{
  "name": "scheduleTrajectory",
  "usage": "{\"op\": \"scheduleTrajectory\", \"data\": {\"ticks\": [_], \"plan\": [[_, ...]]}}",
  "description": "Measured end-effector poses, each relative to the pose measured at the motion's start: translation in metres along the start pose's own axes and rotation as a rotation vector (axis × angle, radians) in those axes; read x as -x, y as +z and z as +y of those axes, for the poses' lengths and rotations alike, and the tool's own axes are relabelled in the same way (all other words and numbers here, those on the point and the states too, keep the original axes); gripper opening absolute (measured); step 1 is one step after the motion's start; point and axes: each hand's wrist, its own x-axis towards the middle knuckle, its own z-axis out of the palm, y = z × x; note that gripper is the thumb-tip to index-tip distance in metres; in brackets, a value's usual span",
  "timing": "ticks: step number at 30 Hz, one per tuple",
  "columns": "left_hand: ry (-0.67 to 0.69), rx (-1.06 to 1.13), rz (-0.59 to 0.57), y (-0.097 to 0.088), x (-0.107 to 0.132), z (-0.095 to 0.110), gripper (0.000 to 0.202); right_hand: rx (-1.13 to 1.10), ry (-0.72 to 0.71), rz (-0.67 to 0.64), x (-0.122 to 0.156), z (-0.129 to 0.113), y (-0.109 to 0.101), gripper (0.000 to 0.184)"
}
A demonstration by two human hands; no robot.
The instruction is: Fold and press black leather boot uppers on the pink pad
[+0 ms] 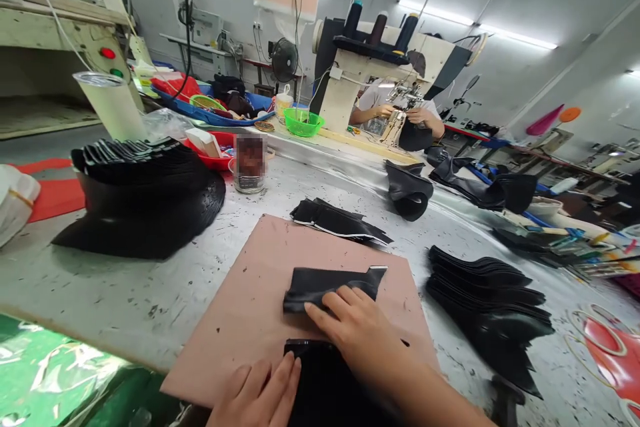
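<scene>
Left fingers (284, 380) and right fingers (345, 303), unclenched, press black pieces (313, 282) (stacks (137, 210) flank the pink board (245, 300)).

the premises are presenting as a sewing workshop. a sewing machine (345, 90) is carrying thread spools (379, 28), and a co-worker's hands (424, 117) are holding black material (417, 139) beside it. a second machine (206, 30) is standing behind. cut black pieces (315, 283) are lying in stacks and singly across the dark-flecked workbench (120, 293); fluorescent tubes (520, 37) are glowing overhead.
</scene>
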Motion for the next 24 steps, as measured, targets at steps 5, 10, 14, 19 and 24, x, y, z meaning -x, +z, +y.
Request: {"op": "scheduleTrajectory", "data": {"ticks": [5, 10, 14, 19, 24], "plan": [[-0.037, 0.055, -0.035, -0.001, 0.004, 0.001, 0.039, -0.101, -0.011, 0.008, 0.021, -0.012, -0.008, 0.041], [-0.075, 0.083, -0.008, -0.002, 0.003, 0.005, 0.038, -0.128, -0.007, 0.044, 0.022, -0.017, -0.007, 0.040], [-0.073, 0.054, 0.006, -0.003, 0.000, 0.005, 0.041, -0.126, -0.010, 0.013, 0.023, -0.018, -0.009, 0.037], [-0.074, 0.072, 0.000, -0.002, 0.000, 0.005, 0.040, -0.118, -0.003, 0.004, 0.023, -0.018, -0.007, 0.035], [-0.022, 0.071, -0.026, 0.000, 0.002, 0.002, 0.039, -0.121, 0.003, -0.036, 0.023, -0.019, -0.007, 0.038]]}}
